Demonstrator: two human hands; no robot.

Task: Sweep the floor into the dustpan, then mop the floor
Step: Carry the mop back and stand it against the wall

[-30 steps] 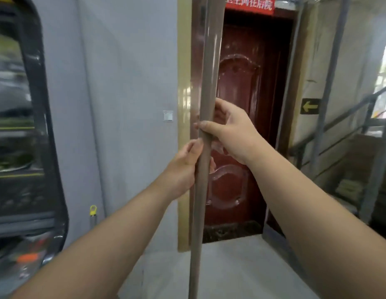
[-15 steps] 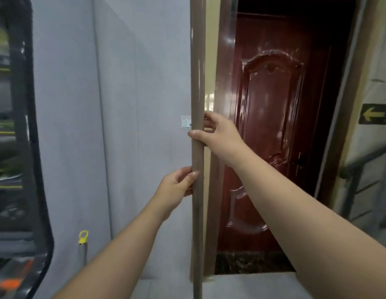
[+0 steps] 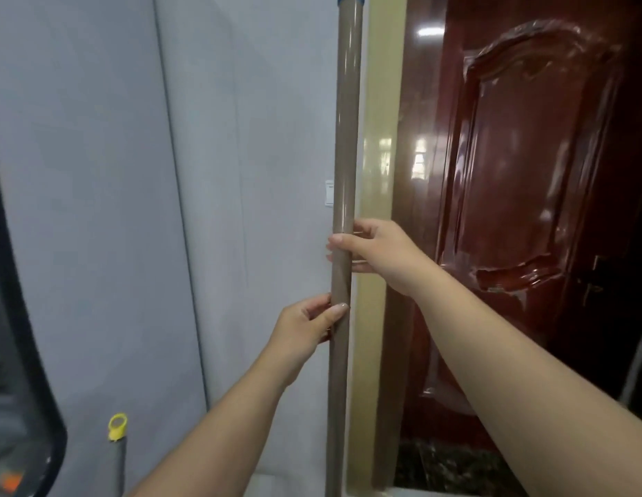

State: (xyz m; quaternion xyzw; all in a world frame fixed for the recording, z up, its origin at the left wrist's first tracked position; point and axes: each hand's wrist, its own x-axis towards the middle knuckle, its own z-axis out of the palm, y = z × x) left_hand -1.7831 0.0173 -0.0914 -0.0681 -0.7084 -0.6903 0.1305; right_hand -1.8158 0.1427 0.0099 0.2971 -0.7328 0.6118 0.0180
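No text, label or sign can be read anywhere.

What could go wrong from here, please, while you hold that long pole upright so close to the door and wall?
1. The pole stands right in front of the glossy red door and its frame; a swing could knock or scratch them.
2. The left hand and right hand both grip it low on the visible length, so the blue-capped top could tip.
3. A second handle with a yellow loop leans at the wall nearby and could get knocked over.
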